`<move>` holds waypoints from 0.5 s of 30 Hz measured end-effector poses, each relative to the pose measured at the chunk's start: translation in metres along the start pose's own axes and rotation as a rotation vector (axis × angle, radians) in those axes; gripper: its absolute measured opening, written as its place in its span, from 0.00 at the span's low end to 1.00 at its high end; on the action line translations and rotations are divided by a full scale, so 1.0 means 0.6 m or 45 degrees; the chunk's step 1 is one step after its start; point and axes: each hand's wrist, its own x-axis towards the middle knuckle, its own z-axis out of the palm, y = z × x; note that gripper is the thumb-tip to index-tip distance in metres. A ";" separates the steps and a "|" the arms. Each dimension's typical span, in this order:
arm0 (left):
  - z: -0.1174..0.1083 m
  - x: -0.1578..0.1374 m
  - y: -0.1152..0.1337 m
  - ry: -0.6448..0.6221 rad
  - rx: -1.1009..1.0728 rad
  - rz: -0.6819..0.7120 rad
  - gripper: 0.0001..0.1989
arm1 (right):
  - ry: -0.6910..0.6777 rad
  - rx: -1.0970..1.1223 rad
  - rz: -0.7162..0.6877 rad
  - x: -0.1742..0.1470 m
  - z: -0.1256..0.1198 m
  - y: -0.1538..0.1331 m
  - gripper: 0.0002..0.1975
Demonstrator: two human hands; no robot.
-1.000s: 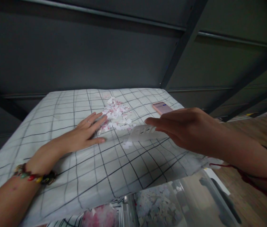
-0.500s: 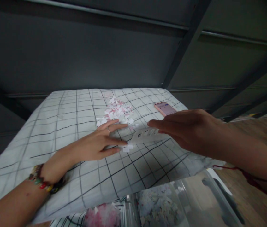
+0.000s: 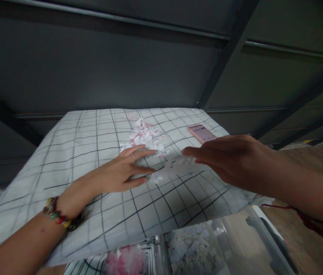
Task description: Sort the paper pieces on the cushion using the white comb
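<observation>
My left hand [image 3: 125, 168] lies palm down with fingers spread, its fingertips beside a pile of small white and pink paper scraps [image 3: 144, 133] on the checked cloth. In my right hand [image 3: 224, 154] is a thin translucent plastic sheet [image 3: 175, 168] with cut-out slots, tilted low over the cloth. Its grip is partly hidden behind the fingers. The sheet's left edge reaches a few white scraps [image 3: 157, 178] close to my left fingertips.
A phone in a pink case [image 3: 201, 133] lies beyond my right hand. At the table's near edge stand a clear plastic box [image 3: 236, 236], partly filled with pale scraps, and a heap of pink scraps [image 3: 127, 260]. Dark panels [image 3: 107, 65] rise behind the white checked tablecloth [image 3: 92, 141].
The plastic sheet's left edge has shifted slightly left, over the loose scraps near my left fingers. Both hands otherwise keep nearly the same pose; the view has moved a little.
</observation>
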 end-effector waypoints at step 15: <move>-0.001 -0.005 0.000 -0.036 0.049 -0.067 0.14 | -0.042 -0.074 0.060 0.001 0.002 0.006 0.21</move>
